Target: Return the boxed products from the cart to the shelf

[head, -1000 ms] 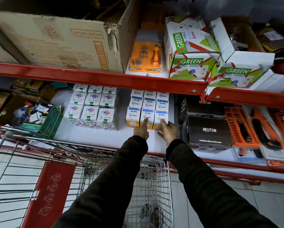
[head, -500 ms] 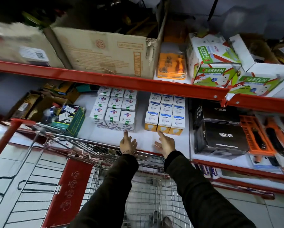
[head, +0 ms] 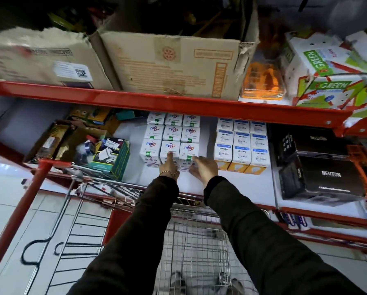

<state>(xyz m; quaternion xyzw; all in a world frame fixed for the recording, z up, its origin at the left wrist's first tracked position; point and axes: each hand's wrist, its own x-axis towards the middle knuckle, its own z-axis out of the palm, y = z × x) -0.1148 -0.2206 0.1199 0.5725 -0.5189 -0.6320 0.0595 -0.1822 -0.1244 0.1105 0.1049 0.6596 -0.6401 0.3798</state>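
A block of white boxes with a purple logo (head: pixel 172 133) stands on the white middle shelf (head: pixel 259 184). To its right is a second block, white, blue and yellow boxes (head: pixel 241 145). My left hand (head: pixel 169 166) rests its fingertips on the front row of the purple-logo block, on the middle box. My right hand (head: pixel 203 169) is spread open against the front right box of the same block. Neither hand holds a box. Below my arms is the wire cart (head: pixel 195 237); no boxes show in the visible part of its basket.
Black Neuton boxes (head: pixel 327 177) fill the shelf to the right. A green open box of small parts (head: pixel 111 157) sits to the left. The red shelf beam (head: pixel 178 103) overhangs, carrying cardboard cartons (head: pixel 172 62). A red cart handle (head: pixel 18 213) slants at the left.
Both hands left the blue-and-yellow boxes, pulled back toward the shelf edge, then moved left onto the front row of the purple-logo boxes. The view shifted left with them.
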